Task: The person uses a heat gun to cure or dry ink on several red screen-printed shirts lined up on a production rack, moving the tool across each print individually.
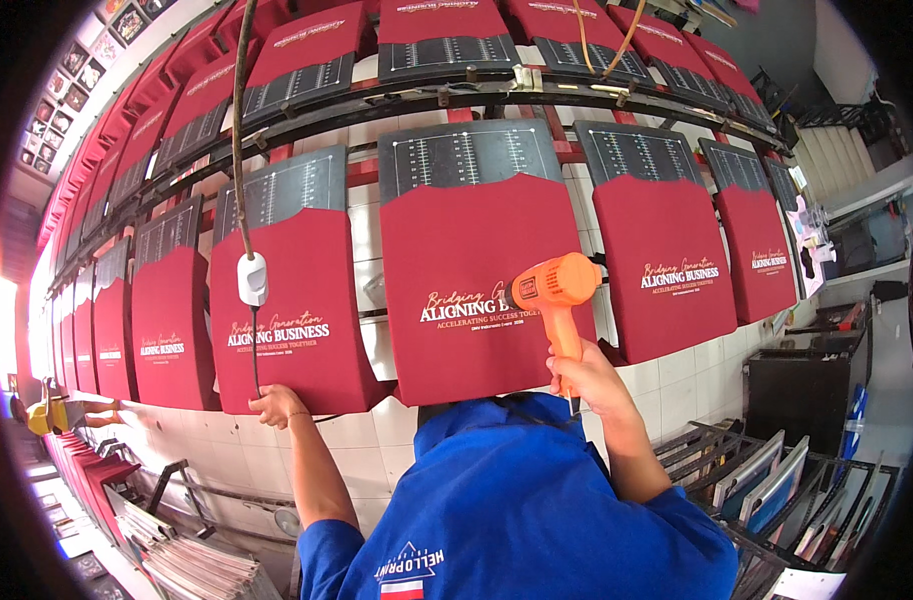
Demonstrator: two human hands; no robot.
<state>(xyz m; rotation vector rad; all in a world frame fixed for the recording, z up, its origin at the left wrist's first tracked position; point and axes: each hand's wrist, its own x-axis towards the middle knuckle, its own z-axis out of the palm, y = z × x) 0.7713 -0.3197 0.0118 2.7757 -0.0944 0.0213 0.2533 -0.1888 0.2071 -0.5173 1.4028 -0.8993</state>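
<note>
An orange heat gun [559,290] is gripped by its handle in my right hand [592,380]. Its dark nozzle points left, over the white and gold print on the middle red shirt [482,350], hiding part of the lettering. My left hand [280,407] is closed around a thin black cord [256,345] at the lower edge of the red shirt [289,370] to the left. That cord runs up to a white socket [252,279], which hangs from a brown cable [239,130]. Both shirts are stretched over dark marked boards [467,155].
Another printed red shirt [667,310] lies to the right, with several more along both rows. A black metal rail [437,100] divides the rows. Screen frames [767,490] stand in a rack at lower right, a dark cabinet [807,390] beyond. Someone in yellow [57,412] is at far left.
</note>
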